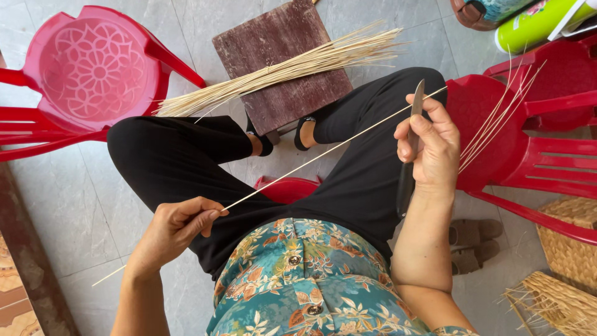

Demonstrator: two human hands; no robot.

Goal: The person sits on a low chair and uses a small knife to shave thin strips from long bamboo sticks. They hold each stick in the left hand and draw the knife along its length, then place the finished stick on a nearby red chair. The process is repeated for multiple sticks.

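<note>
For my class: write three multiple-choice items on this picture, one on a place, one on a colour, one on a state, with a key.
1. Where does the bundle of sticks lie?
A on the wooden stool
B in a basket
C on the lap

2. What colour are the plastic chairs?
A blue
B red
C white

3. How does the right hand hold the knife?
A flat in an open palm
B gripped, blade up against the thin stick
C by the blade tip

Key: 1 A, the bundle rests across the stool; 2 B, both are red; 3 B, fingers wrap the handle while the left hand pinches the stick.
</note>
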